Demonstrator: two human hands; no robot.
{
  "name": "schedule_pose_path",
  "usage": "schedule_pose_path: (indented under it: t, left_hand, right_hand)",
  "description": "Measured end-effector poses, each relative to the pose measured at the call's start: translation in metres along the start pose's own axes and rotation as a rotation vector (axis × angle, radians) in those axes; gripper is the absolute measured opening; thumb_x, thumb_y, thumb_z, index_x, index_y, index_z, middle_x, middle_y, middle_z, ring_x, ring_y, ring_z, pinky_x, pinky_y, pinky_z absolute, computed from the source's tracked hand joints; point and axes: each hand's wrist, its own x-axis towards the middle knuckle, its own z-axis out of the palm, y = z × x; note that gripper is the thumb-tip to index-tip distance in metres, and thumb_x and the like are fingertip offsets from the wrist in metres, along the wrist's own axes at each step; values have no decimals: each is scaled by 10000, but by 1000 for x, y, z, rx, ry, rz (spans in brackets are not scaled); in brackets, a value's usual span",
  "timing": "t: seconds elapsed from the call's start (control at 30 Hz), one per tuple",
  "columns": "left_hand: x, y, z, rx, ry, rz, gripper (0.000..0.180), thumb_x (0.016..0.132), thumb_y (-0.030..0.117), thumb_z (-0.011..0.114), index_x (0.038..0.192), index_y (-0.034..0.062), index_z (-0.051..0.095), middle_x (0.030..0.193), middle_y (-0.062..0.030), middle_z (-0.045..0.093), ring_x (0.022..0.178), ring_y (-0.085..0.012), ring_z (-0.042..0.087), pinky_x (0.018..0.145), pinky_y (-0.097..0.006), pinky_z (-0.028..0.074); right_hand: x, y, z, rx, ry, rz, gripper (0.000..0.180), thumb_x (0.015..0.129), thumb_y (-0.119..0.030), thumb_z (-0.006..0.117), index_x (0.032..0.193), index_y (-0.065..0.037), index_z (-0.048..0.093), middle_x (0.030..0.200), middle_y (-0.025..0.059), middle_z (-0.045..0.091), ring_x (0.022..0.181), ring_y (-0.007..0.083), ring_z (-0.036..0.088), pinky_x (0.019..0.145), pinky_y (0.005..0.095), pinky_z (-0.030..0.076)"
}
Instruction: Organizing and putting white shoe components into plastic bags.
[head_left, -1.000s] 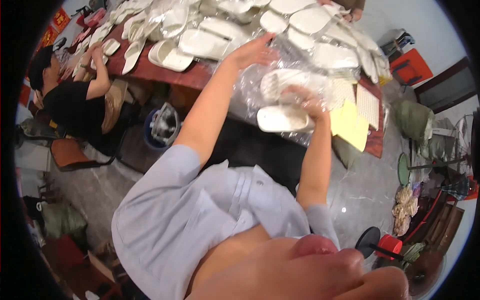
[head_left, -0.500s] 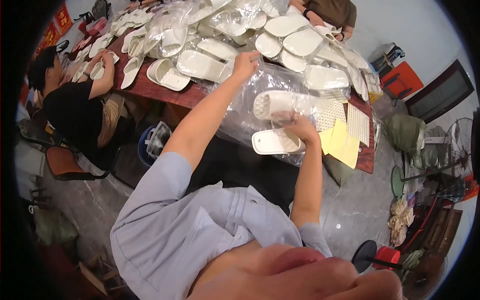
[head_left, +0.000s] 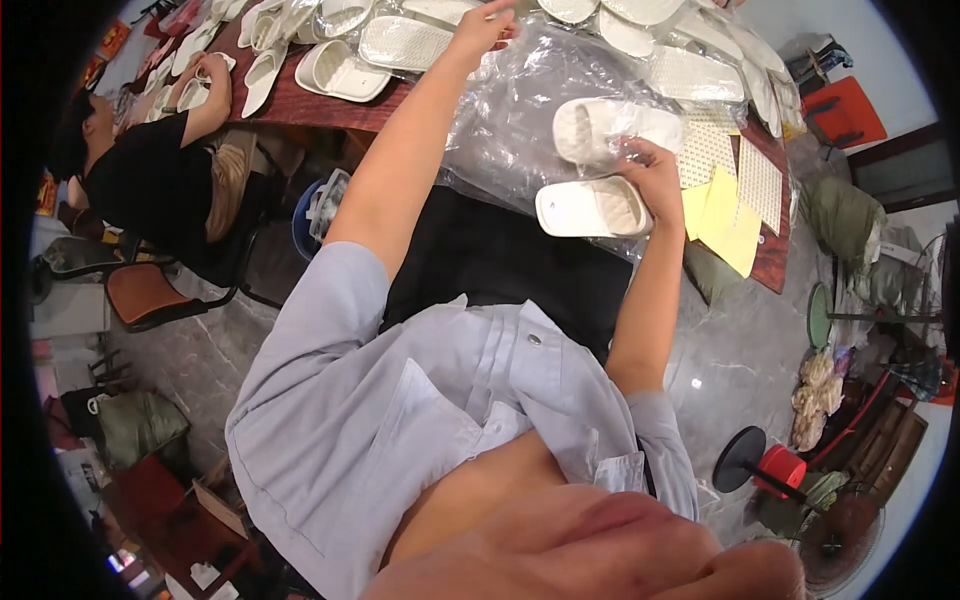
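Note:
Two white slippers lie side by side over a clear plastic bag (head_left: 520, 110) at the table's front edge. My right hand (head_left: 655, 182) is closed on the right end of the nearer slipper (head_left: 575, 208), its fingertips reaching into the gap below the farther slipper (head_left: 585, 130). My left hand (head_left: 482, 32) is stretched forward to the bag's far left corner, fingers extended and apart, beside a bagged slipper (head_left: 400, 45). Whether it touches the film is hard to tell. Yellow sheets (head_left: 728, 225) and a dotted cream sheet (head_left: 760, 185) lie right of my right hand.
Bagged slippers (head_left: 695, 72) are heaped along the far side of the dark red table (head_left: 250, 100). At the left a person in black (head_left: 150, 185) handles slippers. A blue bin (head_left: 305, 215) stands below the table, an orange-brown chair (head_left: 150, 290) farther left, a green sack (head_left: 840, 215) at right.
The view has tipped down and shifted left. My left hand's fingers have spread from a closer grip near the bag. The right hand has closed round the nearer slipper's end.

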Motion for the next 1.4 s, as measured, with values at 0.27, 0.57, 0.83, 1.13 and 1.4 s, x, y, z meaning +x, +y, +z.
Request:
schedule_pose_path:
  t: [0.27, 0.57, 0.83, 1.13, 1.4]
  left_hand:
    - [-86, 17, 25, 601, -55, 239, 497, 934, 230, 604, 1410, 238, 461, 915, -139, 695, 871, -294, 664, 759, -402, 503]
    - [-119, -53, 38, 964, 208, 316, 555, 877, 147, 611, 1390, 299, 463, 874, -179, 577, 806, -350, 610, 718, -453, 489]
    - [-116, -57, 40, 978, 170, 342, 509, 868, 109, 586, 1342, 277, 507, 908, -158, 554, 825, -340, 607, 718, -461, 496]
    - [-113, -66, 39, 948, 175, 380, 473, 853, 135, 651, 1294, 274, 553, 923, -134, 558, 838, -328, 602, 702, -445, 494]
    - [-115, -61, 34, 963, 197, 430, 472, 838, 133, 655, 1286, 243, 557, 907, -130, 555, 842, -325, 607, 689, -443, 497]
  right_hand:
    - [-1, -1, 1, -7, 117, -107, 333, 771, 13, 666, 1104, 14, 678, 971, 88, 694, 835, 134, 617, 747, 267, 498]
    - [-9, -50, 1, -901, -415, -238, 903, 612, -228, 831, 1422, -172, 435, 1219, 175, 524, 1211, 324, 467, 1026, 419, 378]
    - [-23, -37, -16, -786, -131, -248, 644, 699, 84, 591, 1252, -244, 619, 941, 130, 585, 926, 300, 582, 798, 365, 498]
    - [-59, -88, -87, -582, 88, -118, 529, 632, 90, 616, 1135, -55, 691, 1025, 89, 673, 896, 155, 592, 812, 270, 452]
    - [-14, -56, -199, -319, 577, -186, 626, 608, 145, 528, 1193, -35, 660, 962, 25, 666, 729, 91, 546, 680, 227, 438]
